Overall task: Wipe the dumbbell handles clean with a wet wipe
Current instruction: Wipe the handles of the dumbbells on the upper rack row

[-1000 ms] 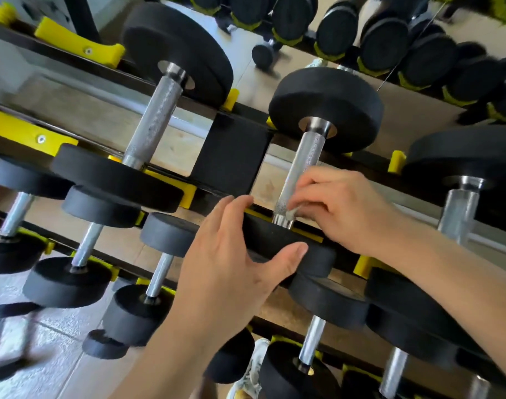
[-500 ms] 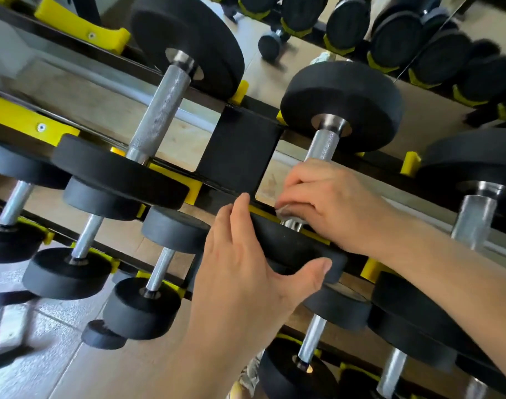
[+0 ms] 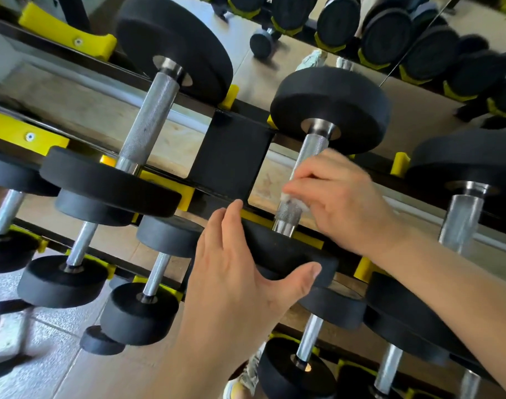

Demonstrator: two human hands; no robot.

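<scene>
A black dumbbell lies on the top shelf of the rack, its knurled steel handle (image 3: 310, 156) running from the far head (image 3: 329, 108) to the near head (image 3: 277, 249). My right hand (image 3: 338, 197) wraps the middle of that handle and holds a small white wet wipe (image 3: 296, 201) against it. The wipe shows only as a crumpled edge under my fingers. My left hand (image 3: 240, 272) rests on the near head with fingers straight over its top and the thumb along its front rim.
A second dumbbell (image 3: 148, 122) lies to the left on the same shelf, a third one (image 3: 461, 223) to the right. Smaller dumbbells (image 3: 156, 283) fill the lower shelves. Yellow cradles (image 3: 64, 33) and a black upright plate (image 3: 231, 156) belong to the rack. A mirror behind reflects more dumbbells.
My right hand with the wipe has slid up the handle, baring its lower end near the near head. My left hand stays on that head.
</scene>
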